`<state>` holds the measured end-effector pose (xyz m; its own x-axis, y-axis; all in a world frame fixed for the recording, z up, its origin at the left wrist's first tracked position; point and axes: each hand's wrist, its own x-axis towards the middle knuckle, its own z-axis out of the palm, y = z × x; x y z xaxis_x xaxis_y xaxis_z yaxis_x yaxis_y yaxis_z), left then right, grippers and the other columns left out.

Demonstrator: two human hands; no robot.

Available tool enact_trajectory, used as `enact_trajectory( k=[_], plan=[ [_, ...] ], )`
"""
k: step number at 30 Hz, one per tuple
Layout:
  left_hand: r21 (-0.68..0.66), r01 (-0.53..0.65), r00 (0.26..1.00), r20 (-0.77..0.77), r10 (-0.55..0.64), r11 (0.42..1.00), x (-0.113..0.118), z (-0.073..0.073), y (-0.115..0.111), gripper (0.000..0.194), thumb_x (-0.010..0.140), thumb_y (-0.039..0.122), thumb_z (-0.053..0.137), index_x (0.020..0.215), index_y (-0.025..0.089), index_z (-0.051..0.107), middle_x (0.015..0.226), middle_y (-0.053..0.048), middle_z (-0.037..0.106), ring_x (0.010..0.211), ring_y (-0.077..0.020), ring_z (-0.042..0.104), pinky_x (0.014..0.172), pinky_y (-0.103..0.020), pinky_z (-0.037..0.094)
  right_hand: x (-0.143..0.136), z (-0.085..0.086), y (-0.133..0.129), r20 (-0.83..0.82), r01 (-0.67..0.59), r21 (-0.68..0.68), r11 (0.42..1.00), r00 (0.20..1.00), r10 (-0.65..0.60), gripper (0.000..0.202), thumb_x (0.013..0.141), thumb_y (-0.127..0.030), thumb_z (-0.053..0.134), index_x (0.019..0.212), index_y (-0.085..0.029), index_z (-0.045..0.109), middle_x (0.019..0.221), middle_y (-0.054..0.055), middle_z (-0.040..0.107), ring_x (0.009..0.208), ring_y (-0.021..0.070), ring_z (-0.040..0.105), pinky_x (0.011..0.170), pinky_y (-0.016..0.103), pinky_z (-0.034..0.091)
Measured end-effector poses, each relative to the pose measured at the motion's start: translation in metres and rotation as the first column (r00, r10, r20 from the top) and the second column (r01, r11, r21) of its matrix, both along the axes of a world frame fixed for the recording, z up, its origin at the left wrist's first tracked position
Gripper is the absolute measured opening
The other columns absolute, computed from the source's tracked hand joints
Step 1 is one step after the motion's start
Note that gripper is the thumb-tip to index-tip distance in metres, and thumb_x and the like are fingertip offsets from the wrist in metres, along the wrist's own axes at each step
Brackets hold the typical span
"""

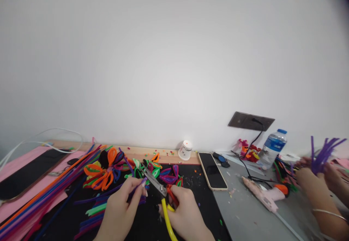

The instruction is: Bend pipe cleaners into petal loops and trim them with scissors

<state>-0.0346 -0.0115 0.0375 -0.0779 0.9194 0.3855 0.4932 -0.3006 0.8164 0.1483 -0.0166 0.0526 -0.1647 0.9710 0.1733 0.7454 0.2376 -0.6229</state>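
Observation:
My left hand (pixel 121 206) pinches a short purple pipe cleaner (pixel 143 181) between thumb and fingertips. My right hand (pixel 188 210) is wrapped round the yellow and red handles of scissors (pixel 155 181). Their blades point up and left, slightly apart, just above the left fingertips. Behind the hands lie looped pipe-cleaner flowers: an orange one (pixel 105 173), a green one (pixel 152 168) and a purple one (pixel 170 175). Cut lengths of green pipe cleaner (pixel 96 209) and purple ones lie beside my left wrist on the black mat (pixel 209 212).
Long pipe cleaners (pixel 58 183) run along the left. A paper cup (pixel 185 150), a phone (pixel 212 171), a glue gun (pixel 263 195) with its cord and a water bottle (pixel 274 146) stand or lie rightward. At far right, another person's hands hold purple strips (pixel 323 157).

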Motion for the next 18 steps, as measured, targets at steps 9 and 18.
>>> enact_trajectory(
  k=[9, 18],
  plan=[
    [-0.018, 0.0, 0.999, -0.041, -0.001, 1.0, -0.002, -0.004, 0.002, 0.021, 0.083, 0.04, 0.043, 0.075, 0.022, 0.052, 0.064, 0.003, 0.062, 0.061, -0.0137, 0.061, 0.059, -0.02, 0.044, 0.002, -0.009, 0.001, 0.063, 0.005, 0.036, 0.999, 0.998, -0.007, 0.02, 0.066, -0.02, 0.052, 0.054, -0.018, 0.037, 0.05, -0.005, 0.037, 0.049, 0.0081, 0.034, 0.045, 0.018, 0.022],
    [-0.008, 0.002, 0.997, -0.076, -0.002, 1.0, -0.003, 0.001, 0.001, 0.018, 0.083, 0.036, 0.043, 0.075, 0.023, 0.051, 0.065, 0.003, 0.063, 0.061, -0.0148, 0.062, 0.06, -0.021, 0.045, 0.002, 0.007, 0.001, 0.013, 0.072, 0.04, 0.997, 0.997, -0.072, 0.023, 0.067, -0.028, 0.057, 0.057, -0.019, 0.038, 0.052, -0.006, 0.037, 0.047, 0.008, 0.031, 0.044, 0.018, 0.024]
  ],
)
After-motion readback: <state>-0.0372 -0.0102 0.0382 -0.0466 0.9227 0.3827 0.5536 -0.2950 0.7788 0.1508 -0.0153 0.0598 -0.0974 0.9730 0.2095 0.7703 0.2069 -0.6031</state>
